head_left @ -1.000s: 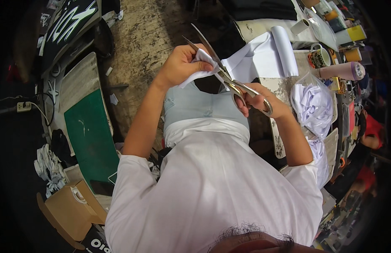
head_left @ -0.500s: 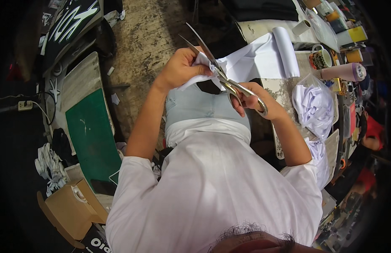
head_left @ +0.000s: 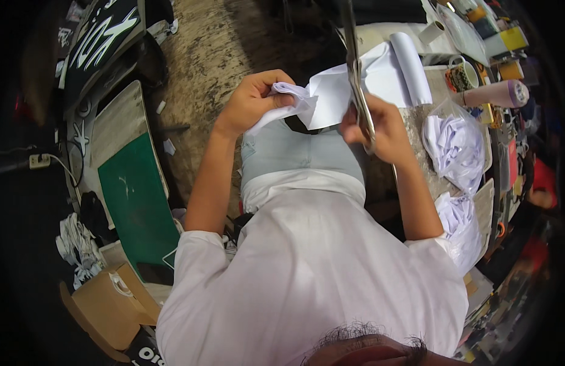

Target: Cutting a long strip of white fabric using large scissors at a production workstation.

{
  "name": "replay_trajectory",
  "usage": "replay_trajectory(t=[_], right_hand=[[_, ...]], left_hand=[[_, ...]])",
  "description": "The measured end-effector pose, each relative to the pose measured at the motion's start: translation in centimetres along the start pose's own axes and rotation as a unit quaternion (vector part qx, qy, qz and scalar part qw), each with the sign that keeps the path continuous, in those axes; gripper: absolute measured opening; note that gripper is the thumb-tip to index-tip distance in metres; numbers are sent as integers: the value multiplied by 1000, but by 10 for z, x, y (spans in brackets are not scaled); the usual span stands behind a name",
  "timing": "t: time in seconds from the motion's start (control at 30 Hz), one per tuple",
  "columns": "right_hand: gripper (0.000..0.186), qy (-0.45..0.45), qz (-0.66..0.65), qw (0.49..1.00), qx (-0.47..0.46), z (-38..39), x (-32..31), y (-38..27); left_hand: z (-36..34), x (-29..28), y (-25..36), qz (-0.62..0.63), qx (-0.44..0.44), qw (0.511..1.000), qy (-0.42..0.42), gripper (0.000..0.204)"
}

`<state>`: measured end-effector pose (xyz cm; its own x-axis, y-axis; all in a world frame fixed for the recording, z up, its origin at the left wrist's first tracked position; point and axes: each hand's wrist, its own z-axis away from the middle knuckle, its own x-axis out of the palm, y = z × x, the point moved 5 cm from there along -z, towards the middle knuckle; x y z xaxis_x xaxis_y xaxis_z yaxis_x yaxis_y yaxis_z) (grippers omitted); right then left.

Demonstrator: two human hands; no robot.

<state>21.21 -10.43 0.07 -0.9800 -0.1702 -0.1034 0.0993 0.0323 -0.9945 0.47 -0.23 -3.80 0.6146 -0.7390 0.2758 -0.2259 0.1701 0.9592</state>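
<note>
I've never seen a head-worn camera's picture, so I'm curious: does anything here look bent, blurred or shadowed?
In the head view, the corners fall to black and the green mat looks curved; in that same head view, the right hand and scissors look softer than the left hand, and a dark shadow covers part of the floor.

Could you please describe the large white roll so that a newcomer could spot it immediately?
Find the pale, stained worktable to the person's right. Just beyond the right hand, left of the patterned mug, lies the white roll. Unlike the crumpled white pieces bagged nearby, it is one smooth cylinder with a flat sheet running out leftward.
</note>
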Motion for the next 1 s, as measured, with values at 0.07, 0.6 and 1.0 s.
replay_trajectory(t=[0.07, 0.6, 1.0], right_hand=[[39, 45, 60, 997, -19, -14, 2, 1], [82, -292, -230, 916, 152, 67, 101, 61], [64, -169, -311, 928, 116, 13, 151, 77]], left_hand=[[1, 1, 4, -7, 25, 1000, 12, 13], [30, -80, 46, -219, -36, 960, 172, 24], [60, -70, 73, -188, -183, 950, 170, 51]])
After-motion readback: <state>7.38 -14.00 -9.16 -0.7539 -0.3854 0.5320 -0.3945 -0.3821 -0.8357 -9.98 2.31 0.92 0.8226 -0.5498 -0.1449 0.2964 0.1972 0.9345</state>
